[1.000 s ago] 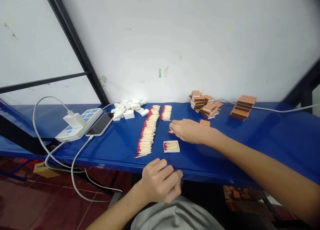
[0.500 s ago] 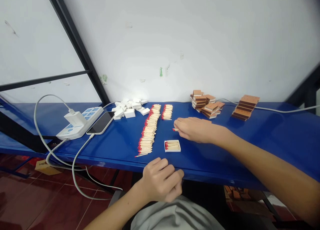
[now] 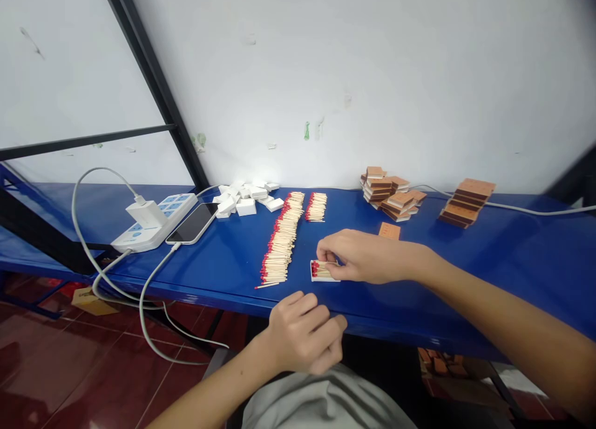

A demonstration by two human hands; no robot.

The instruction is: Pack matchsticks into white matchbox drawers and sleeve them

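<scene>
My right hand [image 3: 361, 255] is over a small white matchbox tray [image 3: 326, 279], its fingertips pinched on matches at the tray's right part. Red-headed matches [image 3: 317, 269] lie side by side in the tray, partly hidden by my fingers. In a loose fist, my left hand [image 3: 307, 333] rests by the table's front edge, below the tray, with nothing seen sticking out of it. A long row of matches [image 3: 280, 239] lies left of the tray, heads to the left. Behind the tray is a shorter row of matches [image 3: 316, 207].
White empty trays [image 3: 246, 205] are heaped at the back left, beside a phone [image 3: 192, 224] and a power strip [image 3: 153, 224] with cables. Brown-and-white matchboxes [image 3: 388, 193] are piled at the back right. Farther right stand stacked brown sleeves [image 3: 467, 202]; one brown box [image 3: 389, 231] lies nearer.
My right hand has come down and toward me, bringing the held matches to the tray. A brown box behind it is uncovered. My left hand stays at the edge; the view shifted slightly.
</scene>
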